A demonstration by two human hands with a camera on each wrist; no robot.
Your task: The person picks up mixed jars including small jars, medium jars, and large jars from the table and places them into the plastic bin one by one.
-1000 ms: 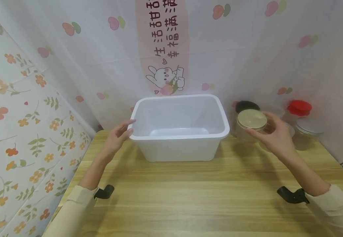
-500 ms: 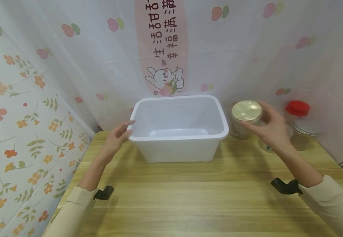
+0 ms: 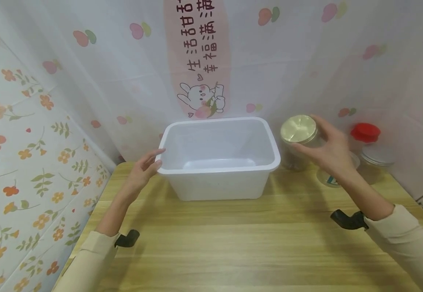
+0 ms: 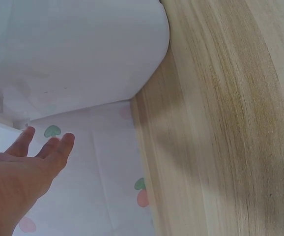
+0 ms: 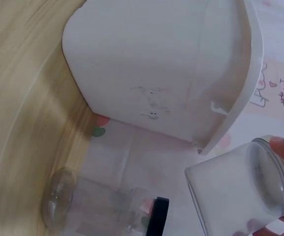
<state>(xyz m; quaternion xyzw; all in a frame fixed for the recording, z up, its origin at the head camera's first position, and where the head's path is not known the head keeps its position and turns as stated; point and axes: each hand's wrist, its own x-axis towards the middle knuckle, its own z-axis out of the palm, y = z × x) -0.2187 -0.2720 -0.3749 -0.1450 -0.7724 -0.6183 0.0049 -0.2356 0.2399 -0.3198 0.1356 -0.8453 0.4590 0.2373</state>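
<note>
A white plastic tub (image 3: 219, 184) stands on the wooden table, its inside bare in the head view. My left hand (image 3: 142, 174) rests its fingertips against the tub's left rim, fingers loosely extended; the left wrist view shows this hand (image 4: 29, 172) at the rim's underside. To the right of the tub, my right hand (image 3: 330, 152) grips a clear jar with a gold screw lid (image 3: 299, 129) by its lid end. The jar (image 5: 230, 187) is tilted and looks see-through in the right wrist view, held off the table near the tub's rim.
Behind the held jar stands a clear jar with a black lid (image 5: 157, 216). Farther right are a red-lidded jar (image 3: 365, 133), a silver-lidded jar (image 3: 377, 156) and a clear container with a blue-green label (image 3: 330, 179). Printed curtains hang behind and at left.
My right hand has lifted the gold-lidded jar up and leftward toward the tub, tilting it. My left hand has stayed at the tub's rim.
</note>
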